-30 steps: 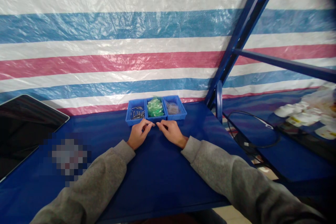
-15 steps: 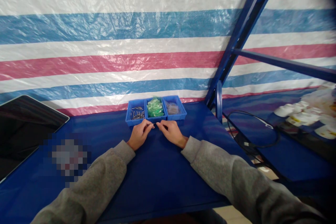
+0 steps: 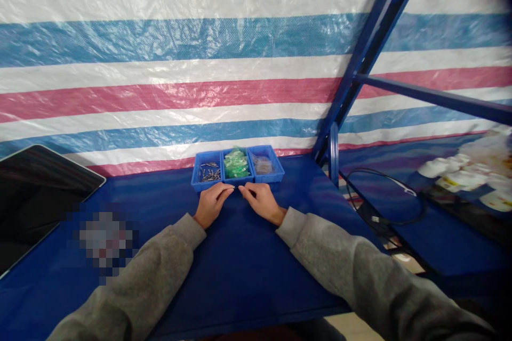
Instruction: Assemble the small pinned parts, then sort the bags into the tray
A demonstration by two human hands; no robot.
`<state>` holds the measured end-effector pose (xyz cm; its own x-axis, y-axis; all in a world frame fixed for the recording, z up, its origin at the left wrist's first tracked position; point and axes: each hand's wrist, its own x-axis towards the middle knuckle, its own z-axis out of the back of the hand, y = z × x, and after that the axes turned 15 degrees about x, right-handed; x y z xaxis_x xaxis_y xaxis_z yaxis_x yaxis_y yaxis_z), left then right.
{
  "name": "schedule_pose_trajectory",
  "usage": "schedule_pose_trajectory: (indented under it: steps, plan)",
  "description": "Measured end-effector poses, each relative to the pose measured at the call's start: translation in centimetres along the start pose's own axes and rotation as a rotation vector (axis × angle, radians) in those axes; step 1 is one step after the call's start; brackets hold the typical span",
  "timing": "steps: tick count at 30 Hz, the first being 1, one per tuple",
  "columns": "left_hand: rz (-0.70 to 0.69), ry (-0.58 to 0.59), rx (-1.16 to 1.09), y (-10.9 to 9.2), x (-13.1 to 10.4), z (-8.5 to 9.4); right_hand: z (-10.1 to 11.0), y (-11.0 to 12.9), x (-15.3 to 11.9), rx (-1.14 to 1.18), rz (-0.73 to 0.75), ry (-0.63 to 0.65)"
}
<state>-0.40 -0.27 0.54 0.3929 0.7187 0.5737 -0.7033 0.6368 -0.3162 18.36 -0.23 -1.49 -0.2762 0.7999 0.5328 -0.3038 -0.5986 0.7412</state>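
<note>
My left hand (image 3: 210,204) is closed, thumb and forefinger pinched together. Facing it, my right hand (image 3: 264,202) is pinched too, its fingertips a short way off. A small thin piece (image 3: 235,187) spans the gap between the fingertips; its kind is too small to make out. Just behind the hands stand three joined blue bins. The left bin (image 3: 195,175) holds short dark metal rods (image 3: 210,173), the middle one green plastic pieces (image 3: 236,164), and the right one clear or greyish thin pieces (image 3: 263,165).
The bins stand on a blue tabletop (image 3: 244,266) before a striped plastic sheet (image 3: 180,96). At the left lies a dark screen (image 3: 36,197), with a blurred-out patch near it. To the right are a blue metal frame (image 3: 360,58), a black cable (image 3: 420,213) and white bottles (image 3: 452,170).
The fingertips of my left hand have shifted slightly around the thin piece. Both arms and the bins stay in place.
</note>
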Motion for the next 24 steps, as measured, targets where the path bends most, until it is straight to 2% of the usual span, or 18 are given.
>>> schedule_pose_trajectory:
  steps: [5,10,14,24]
  plan:
    - [-0.037,-0.021,-0.034,0.00,0.16,0.04,0.05,-0.05,-0.01,0.002,-0.001,-0.046]
    - [0.054,-0.048,-0.041,0.13,-0.02,-0.09,0.01,0.18,0.04,0.063,0.018,0.004]
    - [0.089,-0.011,-0.065,0.36,-0.10,-0.21,-0.08,0.33,0.00,0.111,0.048,0.056]
    - [0.079,0.037,-0.141,0.66,-0.12,-0.46,-0.21,-0.16,-0.07,0.100,0.015,0.028]
